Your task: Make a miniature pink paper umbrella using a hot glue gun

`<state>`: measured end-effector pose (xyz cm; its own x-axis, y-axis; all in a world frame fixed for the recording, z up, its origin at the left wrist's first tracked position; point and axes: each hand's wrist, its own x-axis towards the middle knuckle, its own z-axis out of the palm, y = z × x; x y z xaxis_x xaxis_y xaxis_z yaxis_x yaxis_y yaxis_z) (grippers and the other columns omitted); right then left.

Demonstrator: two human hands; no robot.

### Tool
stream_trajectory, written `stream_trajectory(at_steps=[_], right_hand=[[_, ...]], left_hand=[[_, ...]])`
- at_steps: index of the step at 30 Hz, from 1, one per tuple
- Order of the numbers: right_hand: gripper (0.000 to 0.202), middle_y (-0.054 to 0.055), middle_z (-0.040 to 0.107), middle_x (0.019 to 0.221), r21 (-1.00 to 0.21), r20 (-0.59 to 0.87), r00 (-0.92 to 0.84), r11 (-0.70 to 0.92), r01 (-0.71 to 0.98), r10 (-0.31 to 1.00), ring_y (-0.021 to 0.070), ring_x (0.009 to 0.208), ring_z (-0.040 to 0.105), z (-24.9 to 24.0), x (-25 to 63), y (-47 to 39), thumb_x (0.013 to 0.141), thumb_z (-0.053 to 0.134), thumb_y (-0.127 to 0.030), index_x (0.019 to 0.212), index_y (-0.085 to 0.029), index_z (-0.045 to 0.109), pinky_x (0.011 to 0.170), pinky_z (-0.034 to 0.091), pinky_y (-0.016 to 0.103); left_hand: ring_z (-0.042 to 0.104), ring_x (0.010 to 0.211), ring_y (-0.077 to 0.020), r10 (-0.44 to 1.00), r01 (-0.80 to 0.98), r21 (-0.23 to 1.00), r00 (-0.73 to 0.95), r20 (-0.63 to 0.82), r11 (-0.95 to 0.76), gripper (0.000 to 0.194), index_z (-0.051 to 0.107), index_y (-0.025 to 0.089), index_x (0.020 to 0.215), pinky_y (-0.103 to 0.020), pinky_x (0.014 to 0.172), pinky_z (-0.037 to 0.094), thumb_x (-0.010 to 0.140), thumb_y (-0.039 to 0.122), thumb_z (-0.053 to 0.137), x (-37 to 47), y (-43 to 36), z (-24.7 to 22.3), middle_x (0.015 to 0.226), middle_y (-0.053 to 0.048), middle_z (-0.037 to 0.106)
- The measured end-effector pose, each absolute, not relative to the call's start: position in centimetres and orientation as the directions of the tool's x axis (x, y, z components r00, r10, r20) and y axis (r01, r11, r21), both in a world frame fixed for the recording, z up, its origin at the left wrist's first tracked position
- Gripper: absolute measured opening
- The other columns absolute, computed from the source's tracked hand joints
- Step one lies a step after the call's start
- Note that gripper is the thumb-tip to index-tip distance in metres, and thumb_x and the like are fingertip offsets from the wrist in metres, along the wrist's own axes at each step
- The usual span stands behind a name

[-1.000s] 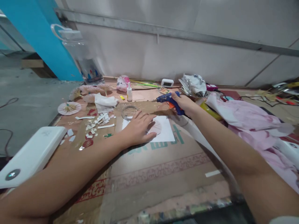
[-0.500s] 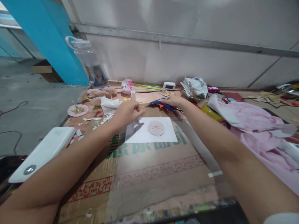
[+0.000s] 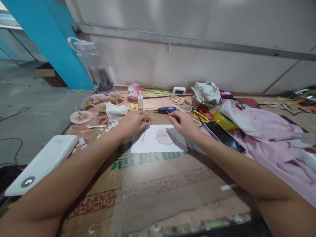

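A white sheet of paper (image 3: 148, 144) lies on printed cardboard (image 3: 170, 174). On it rests a pale pink paper disc (image 3: 165, 136) with lines running out from its centre. My left hand (image 3: 135, 123) is closed at the sheet's upper left corner, fingers curled; whatever it may pinch is too small to make out. Below its fingertips a thin pointed mark or object shows on the paper, unclear. My right hand (image 3: 185, 124) hovers by the sheet's upper right, fingers loosely bent and apart, holding nothing visible. Just beyond it lies a blue glue gun (image 3: 166, 110) with an orange trigger.
Finished-looking pink paper umbrellas (image 3: 81, 117), a white power bank (image 3: 41, 166) and a water bottle (image 3: 95, 65) stand left. A small glue bottle (image 3: 140, 101) is behind. Scissors (image 3: 201, 116), a phone (image 3: 224, 135) and pink cloth (image 3: 269, 131) lie right.
My right hand has let go of the glue gun, which now lies on the table, and has come back toward the paper. My left hand has lowered slightly onto the paper's corner.
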<state>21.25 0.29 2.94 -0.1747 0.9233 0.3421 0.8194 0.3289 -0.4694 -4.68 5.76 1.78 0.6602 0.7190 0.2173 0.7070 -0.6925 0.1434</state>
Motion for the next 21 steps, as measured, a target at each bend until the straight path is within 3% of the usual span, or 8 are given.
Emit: stream_trajectory(at_steps=[6,10,13,17,21], right_hand=[[0.024,0.004,0.067,0.077,-0.620,0.391,-0.122,0.359,0.698,0.912,0.0174,0.066,0.057,0.2,22.4,0.6,0.096,0.049,-0.034,0.096,-0.018,0.067,0.063,0.039,0.029],[0.020,0.002,0.065,0.072,-0.658,0.364,-0.137,0.359,0.662,0.921,0.0161,0.061,0.054,-0.5,22.5,0.8,0.094,0.051,-0.034,0.093,-0.019,0.065,0.059,0.037,0.029],[0.019,0.002,0.065,0.072,-0.667,0.368,-0.138,0.364,0.651,0.920,0.0160,0.061,0.054,-0.3,22.4,0.6,0.094,0.052,-0.034,0.092,-0.020,0.065,0.060,0.038,0.029],[0.019,0.001,0.063,0.071,-0.700,0.329,-0.123,0.329,0.635,0.936,0.0163,0.061,0.054,-0.2,22.4,0.7,0.095,0.051,-0.035,0.094,-0.021,0.064,0.061,0.039,0.029],[0.020,0.000,0.061,0.072,-0.720,0.311,-0.131,0.323,0.614,0.941,0.0164,0.063,0.054,-0.8,22.5,1.3,0.096,0.051,-0.037,0.096,-0.021,0.063,0.061,0.039,0.028]], left_hand=[[0.066,0.097,-0.0221,0.752,0.731,0.187,0.652,0.096,-0.657,0.023,0.077,0.023,0.101,-0.029,0.080,0.045,0.092,0.026,0.056,-5.2,5.6,2.4,0.102,-0.006,0.074],[0.066,0.085,-0.0201,0.804,0.783,0.192,0.589,0.080,-0.592,0.020,0.077,0.024,0.096,-0.028,0.069,0.042,0.087,0.023,0.059,-5.4,5.7,2.3,0.097,-0.005,0.075],[0.065,0.086,-0.0220,0.800,0.781,0.176,0.587,0.122,-0.599,0.019,0.077,0.023,0.097,-0.030,0.070,0.043,0.089,0.027,0.060,-5.2,5.7,2.0,0.096,-0.006,0.074],[0.063,0.091,-0.0267,0.689,0.694,0.069,0.690,0.222,-0.717,0.024,0.079,0.020,0.091,-0.037,0.079,0.045,0.093,0.028,0.056,-4.7,5.7,1.5,0.094,-0.011,0.072],[0.062,0.086,-0.0246,0.662,0.672,0.042,0.714,0.229,-0.739,0.028,0.079,0.020,0.087,-0.037,0.076,0.044,0.095,0.030,0.053,-4.2,6.0,1.3,0.088,-0.010,0.070]])
